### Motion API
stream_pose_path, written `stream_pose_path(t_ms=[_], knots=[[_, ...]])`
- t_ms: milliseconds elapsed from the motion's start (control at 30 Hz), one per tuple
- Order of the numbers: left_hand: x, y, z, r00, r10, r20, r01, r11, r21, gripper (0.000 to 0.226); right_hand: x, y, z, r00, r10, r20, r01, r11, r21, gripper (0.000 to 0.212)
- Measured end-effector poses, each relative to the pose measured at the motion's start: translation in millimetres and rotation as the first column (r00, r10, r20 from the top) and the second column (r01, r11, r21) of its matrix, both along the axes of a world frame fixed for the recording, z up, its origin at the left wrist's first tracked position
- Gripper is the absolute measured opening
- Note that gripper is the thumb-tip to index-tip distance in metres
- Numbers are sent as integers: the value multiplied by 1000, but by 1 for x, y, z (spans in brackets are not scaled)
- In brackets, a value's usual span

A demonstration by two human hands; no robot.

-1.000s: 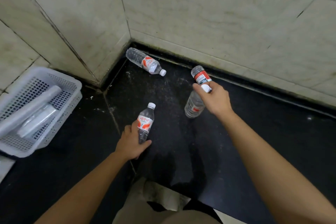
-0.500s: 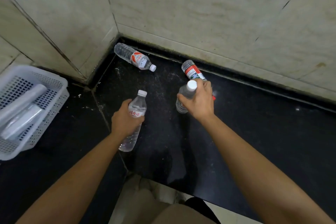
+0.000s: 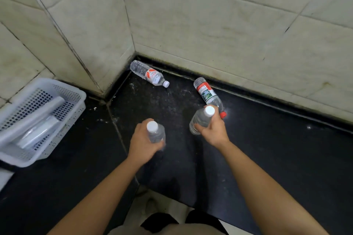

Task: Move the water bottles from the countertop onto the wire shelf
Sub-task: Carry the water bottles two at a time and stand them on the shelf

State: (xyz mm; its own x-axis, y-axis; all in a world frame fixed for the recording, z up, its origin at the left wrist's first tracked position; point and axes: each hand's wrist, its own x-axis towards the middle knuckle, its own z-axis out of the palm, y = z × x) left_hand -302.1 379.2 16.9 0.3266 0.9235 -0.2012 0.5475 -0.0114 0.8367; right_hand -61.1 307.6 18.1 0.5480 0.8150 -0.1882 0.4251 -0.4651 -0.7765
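White plastic basket (image 3: 76, 99), holding pale rolls (image 3: 38, 112), sits at the left of the black desk (image 3: 267, 149). Near the centre, the left hand (image 3: 145, 141) curls round the left bottle (image 3: 155, 133), held upright with its white cap towards the camera. Far behind it, the corner bottle (image 3: 148, 73) lies on its side on the desk where the tiled walls (image 3: 210, 25) meet. Further right, the right hand (image 3: 214, 129) grips the right bottle (image 3: 200, 120) below its white cap. The red-capped bottle (image 3: 205, 90) lies on the desk just beyond, its cap end beside that hand.
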Motion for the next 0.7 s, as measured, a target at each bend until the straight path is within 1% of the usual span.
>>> stream_pose_path(t_ms=[67,200,300,400,467,567,633,700], knots=[[0,-6,-2,998,-60,-21,60,998,17,66,-8,-17,1,1000,-5,-2,5,1000,-24,63],[1,-8,-9,1000,2,-15,-2,1000,-13,73,-23,-53,3,1000,-15,-18,14,997,-70,63],[-1,-6,-10,999,27,-34,-28,999,-39,74,-35,-86,3,997,-69,-35,66,995,-79,63],[1,-7,-2,1000,-2,-22,0,996,-91,66,-45,-123,6,984,-168,-60,162,983,-87,66],[6,-20,5,999,-26,32,29,992,-121,62,-52,-152,9,959,-270,-88,266,962,-56,73],[21,-52,21,988,-77,132,91,990,-110,74,-60,-187,22,901,-422,-95,428,902,50,91],[34,-76,36,974,-139,178,155,985,-77,74,-59,-204,31,866,-489,-104,498,861,106,92],[50,-100,51,952,-208,224,221,975,-35,70,-52,-222,43,850,-521,-83,527,837,144,86]])
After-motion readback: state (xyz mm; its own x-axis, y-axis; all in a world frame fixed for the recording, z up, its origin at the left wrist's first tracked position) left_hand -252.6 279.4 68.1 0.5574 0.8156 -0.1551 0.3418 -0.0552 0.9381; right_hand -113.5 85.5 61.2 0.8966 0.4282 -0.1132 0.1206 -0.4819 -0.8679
